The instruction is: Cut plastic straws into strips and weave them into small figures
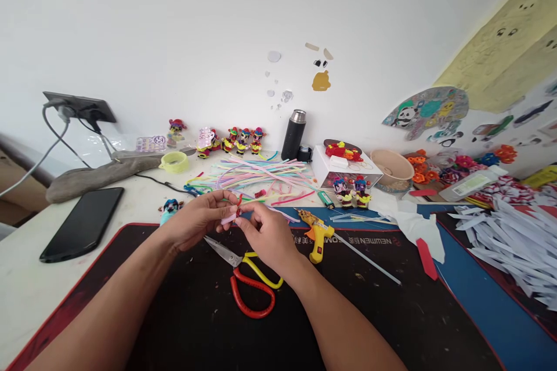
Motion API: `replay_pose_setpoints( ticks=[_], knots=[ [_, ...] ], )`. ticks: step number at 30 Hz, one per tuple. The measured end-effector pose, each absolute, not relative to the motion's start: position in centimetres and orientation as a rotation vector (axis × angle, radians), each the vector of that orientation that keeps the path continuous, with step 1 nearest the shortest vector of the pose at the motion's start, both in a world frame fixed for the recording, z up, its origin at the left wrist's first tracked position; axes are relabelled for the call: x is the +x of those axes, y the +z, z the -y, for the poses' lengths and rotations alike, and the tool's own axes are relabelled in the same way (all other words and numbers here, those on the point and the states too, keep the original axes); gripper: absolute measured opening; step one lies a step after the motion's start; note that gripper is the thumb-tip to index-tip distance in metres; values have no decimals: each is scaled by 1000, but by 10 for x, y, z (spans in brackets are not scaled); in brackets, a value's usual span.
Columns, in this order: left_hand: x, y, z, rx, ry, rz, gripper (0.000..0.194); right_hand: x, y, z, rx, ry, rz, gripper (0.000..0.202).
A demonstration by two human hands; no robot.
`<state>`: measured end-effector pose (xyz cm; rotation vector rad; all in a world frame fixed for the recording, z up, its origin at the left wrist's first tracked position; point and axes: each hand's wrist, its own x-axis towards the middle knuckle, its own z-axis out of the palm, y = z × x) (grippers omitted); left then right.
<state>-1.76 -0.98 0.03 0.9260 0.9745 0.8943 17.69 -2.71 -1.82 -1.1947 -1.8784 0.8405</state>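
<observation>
Evidently the two hands meet over a small red-and-pink piece [239, 203], which is up in the air just beyond the blades of the scissors [236, 261]. Fingers of the left hand [198, 217] are pinched on it, and thumb and forefinger of the right hand [270, 235] are closed on it too, though the exact contact is partly hidden. Since only fingertips seem to steady it, the piece could twist or slip out if one pinch loosened, dropping toward the scissors. Their blades point away and to the left, under the left hand, so a careless lowering of that hand might bring skin onto the metal. To the right of the scissors lies a yellow glue gun [319, 237]; were it hot, which cannot be told, a sideways drift of the right hand might mean a burn. As for direction, the red part stands roughly upright, its free end pointing up, while the pink part's long axis runs crosswise, its exposed end toward the left
</observation>
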Motion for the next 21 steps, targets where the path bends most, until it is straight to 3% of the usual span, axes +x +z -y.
replay_pose_setpoints(
  ticks=[21],
  knots=[
    [-16, -5, 6, 1076, 930, -1023, 35, 177, -15, 28, -1269, 740, 1924, 13]
  ],
)
